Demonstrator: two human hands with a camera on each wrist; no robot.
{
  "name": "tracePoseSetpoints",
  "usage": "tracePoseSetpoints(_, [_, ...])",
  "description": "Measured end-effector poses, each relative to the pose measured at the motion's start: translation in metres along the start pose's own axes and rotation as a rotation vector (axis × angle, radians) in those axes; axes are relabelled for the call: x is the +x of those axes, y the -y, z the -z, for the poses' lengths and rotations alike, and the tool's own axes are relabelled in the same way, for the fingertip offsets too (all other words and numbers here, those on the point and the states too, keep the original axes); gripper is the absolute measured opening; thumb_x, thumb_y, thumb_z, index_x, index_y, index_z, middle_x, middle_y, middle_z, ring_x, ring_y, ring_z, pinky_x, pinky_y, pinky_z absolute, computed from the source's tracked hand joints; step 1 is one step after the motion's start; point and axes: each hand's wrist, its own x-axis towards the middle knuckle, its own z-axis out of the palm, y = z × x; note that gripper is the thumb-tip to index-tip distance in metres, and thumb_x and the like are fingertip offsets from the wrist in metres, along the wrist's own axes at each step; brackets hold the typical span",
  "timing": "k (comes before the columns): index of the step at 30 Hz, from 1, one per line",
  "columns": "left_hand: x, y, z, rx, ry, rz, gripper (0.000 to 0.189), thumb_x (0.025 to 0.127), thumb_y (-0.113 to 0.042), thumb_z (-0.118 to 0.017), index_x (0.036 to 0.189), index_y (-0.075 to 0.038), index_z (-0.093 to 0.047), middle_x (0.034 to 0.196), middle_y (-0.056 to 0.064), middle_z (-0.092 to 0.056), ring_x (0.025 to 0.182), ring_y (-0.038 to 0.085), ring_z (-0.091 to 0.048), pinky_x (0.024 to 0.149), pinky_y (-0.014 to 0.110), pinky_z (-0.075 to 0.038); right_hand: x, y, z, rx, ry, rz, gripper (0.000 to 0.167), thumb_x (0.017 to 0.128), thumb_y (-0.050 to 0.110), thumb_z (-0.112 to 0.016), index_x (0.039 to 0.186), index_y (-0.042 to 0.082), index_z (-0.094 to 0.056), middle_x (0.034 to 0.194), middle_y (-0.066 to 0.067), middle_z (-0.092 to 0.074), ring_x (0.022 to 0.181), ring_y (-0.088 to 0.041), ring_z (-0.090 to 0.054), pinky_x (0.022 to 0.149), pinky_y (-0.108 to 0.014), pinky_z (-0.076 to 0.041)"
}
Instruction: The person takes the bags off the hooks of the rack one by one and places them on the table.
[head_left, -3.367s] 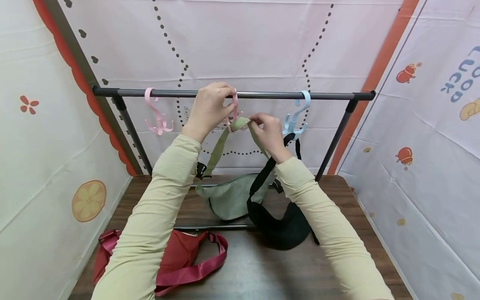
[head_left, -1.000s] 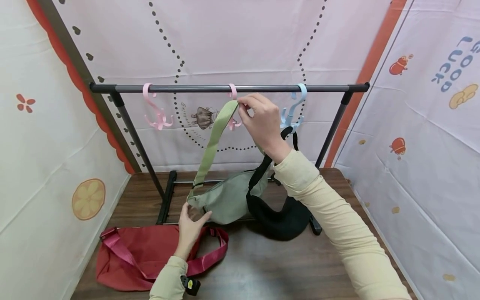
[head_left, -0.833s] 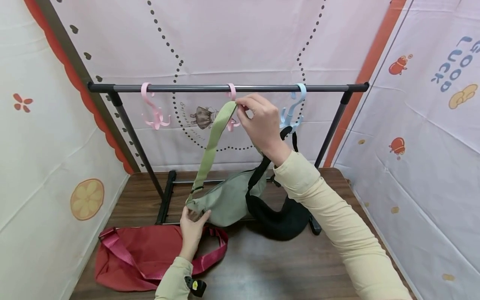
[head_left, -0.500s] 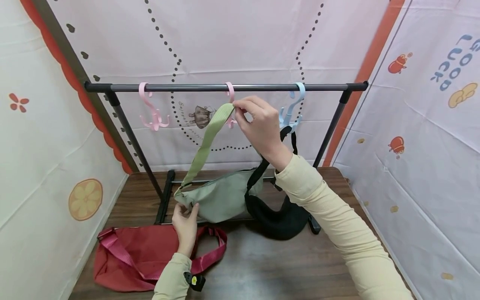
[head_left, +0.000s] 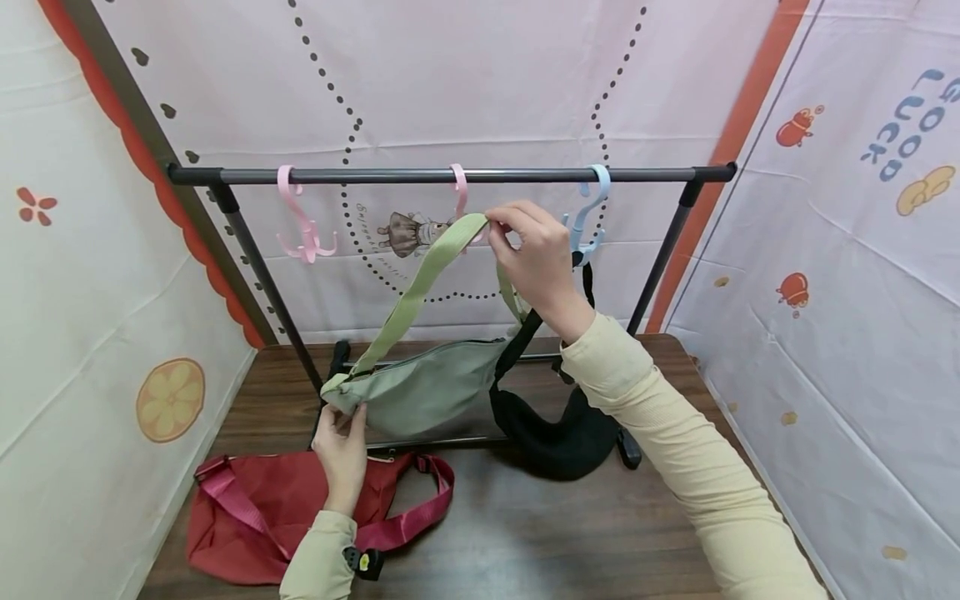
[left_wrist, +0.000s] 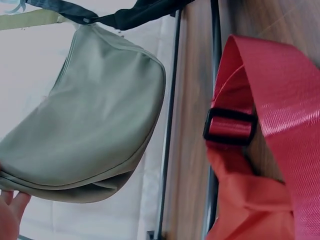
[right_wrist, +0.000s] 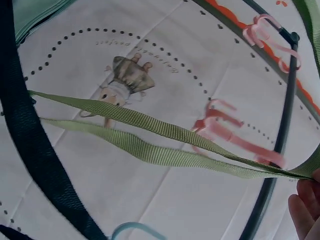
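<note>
A grey-green waist bag (head_left: 427,392) hangs tilted between both hands, its left end nearer the camera. My right hand (head_left: 536,262) pinches the light green strap (head_left: 420,292) at its top, right of and below the middle pink hook (head_left: 460,187). At the bag's left end, my left hand (head_left: 341,454) holds the lower corner between thumb and fingers; those fingertips (left_wrist: 17,200) show at the edge of the left wrist view. Two runs of strap (right_wrist: 150,127) pass across the pink hook in the right wrist view, leading to my right fingers. The bag's right end is partly behind a black strap.
A black waist bag (head_left: 558,437) hangs from the light blue hook (head_left: 588,221) at right. Another pink hook (head_left: 303,221) hangs at left on the black rail (head_left: 375,176). A red bag (head_left: 262,500) with a crimson strap (head_left: 408,517) lies on the wooden table (head_left: 540,542).
Both hands were at the middle hook with the green strap. The left hand has since gone down to the bag's end and drawn it leftward and up; the right hand has shifted slightly right.
</note>
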Motion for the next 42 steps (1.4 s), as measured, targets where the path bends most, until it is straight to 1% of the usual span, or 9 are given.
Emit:
tracePoseSetpoints(8, [0.001,-0.008,0.010,-0.017,-0.018,-0.069,0.015,0.077,0.012,-0.062,0.092,0.015,-0.057,0.088,-0.018,-0.056,0.084,-0.006,-0.055,0.071,0.008,-0.045,-0.017,-0.016,-0.008,-0.116,0.118,-0.077,0.013,0.082,-0.004,-0.056,0.084,0.000,-0.069,0.082,-0.010,-0.067,0.072,-0.019,-0.063,0.066,-0.026,-0.051])
tracePoseSetpoints(11, [0.000,-0.009,0.014,-0.030,-0.025,-0.106,0.016,0.075,0.015,-0.062,0.091,0.016,-0.057,0.089,-0.018,-0.056,0.084,-0.006,-0.056,0.071,0.008,-0.046,-0.024,-0.020,-0.013,-0.148,0.158,-0.074,0.013,0.082,-0.002,-0.057,0.084,0.001,-0.069,0.081,-0.009,-0.066,0.072,-0.018,-0.063,0.065,-0.027,-0.051])
tracePoseSetpoints(18, [-0.005,-0.012,0.024,-0.055,-0.029,-0.143,0.016,0.074,0.020,-0.060,0.089,0.019,-0.055,0.089,-0.019,-0.057,0.081,-0.006,-0.057,0.070,0.010,-0.048,-0.040,-0.023,-0.029,-0.171,0.237,-0.047,0.012,0.084,0.000,-0.057,0.085,0.002,-0.069,0.079,-0.008,-0.065,0.067,-0.018,-0.060,0.059,-0.028,-0.049])
tracePoseSetpoints(23, [-0.010,-0.018,0.029,-0.040,-0.035,-0.183,0.018,0.071,0.022,-0.061,0.088,0.019,-0.055,0.089,-0.020,-0.057,0.079,-0.007,-0.057,0.071,0.009,-0.047,-0.053,-0.026,-0.038,-0.202,0.295,-0.070,0.013,0.084,0.001,-0.057,0.086,0.004,-0.070,0.081,-0.007,-0.065,0.069,-0.018,-0.061,0.058,-0.029,-0.050])
tracePoseSetpoints(26, [-0.012,-0.022,0.032,-0.044,-0.034,-0.175,0.020,0.070,0.023,-0.061,0.089,0.019,-0.055,0.088,-0.019,-0.057,0.078,-0.007,-0.057,0.071,0.009,-0.046,-0.061,-0.029,-0.042,-0.219,0.327,-0.084,0.013,0.084,0.002,-0.058,0.083,0.005,-0.070,0.079,-0.006,-0.065,0.067,-0.018,-0.061,0.056,-0.030,-0.050])
tracePoseSetpoints(29, [-0.013,-0.025,0.033,-0.047,-0.030,-0.164,0.019,0.071,0.023,-0.061,0.089,0.019,-0.055,0.087,-0.018,-0.057,0.078,-0.006,-0.058,0.071,0.008,-0.046,-0.067,-0.030,-0.044,-0.232,0.406,-0.112,0.014,0.084,0.003,-0.057,0.084,0.007,-0.070,0.078,-0.005,-0.066,0.064,-0.017,-0.060,0.053,-0.030,-0.048])
tracePoseSetpoints(37, [-0.015,-0.025,0.035,-0.032,-0.020,-0.121,0.017,0.071,0.023,-0.058,0.087,0.019,-0.055,0.083,-0.022,-0.056,0.073,-0.008,-0.055,0.068,0.007,-0.046,-0.074,-0.027,-0.041,-0.264,0.727,-0.219,0.021,0.084,0.006,-0.058,0.101,0.009,-0.068,0.095,-0.006,-0.068,0.074,-0.021,-0.063,0.055,-0.033,-0.049])
tracePoseSetpoints(39, [-0.015,-0.024,0.035,-0.035,-0.023,-0.116,0.016,0.071,0.023,-0.058,0.087,0.019,-0.055,0.082,-0.022,-0.056,0.072,-0.008,-0.054,0.066,0.007,-0.046,-0.075,-0.025,-0.040,-0.254,0.777,-0.238,0.021,0.084,0.006,-0.058,0.103,0.009,-0.068,0.097,-0.006,-0.068,0.076,-0.020,-0.063,0.056,-0.033,-0.049])
tracePoseSetpoints(42, [-0.015,-0.023,0.036,-0.048,-0.032,-0.114,0.015,0.072,0.021,-0.059,0.087,0.019,-0.055,0.082,-0.020,-0.057,0.072,-0.007,-0.055,0.065,0.008,-0.046,-0.077,-0.020,-0.036,-0.223,0.804,-0.252,0.021,0.084,0.008,-0.060,0.104,0.009,-0.068,0.100,-0.006,-0.067,0.073,-0.020,-0.063,0.052,-0.030,-0.048])
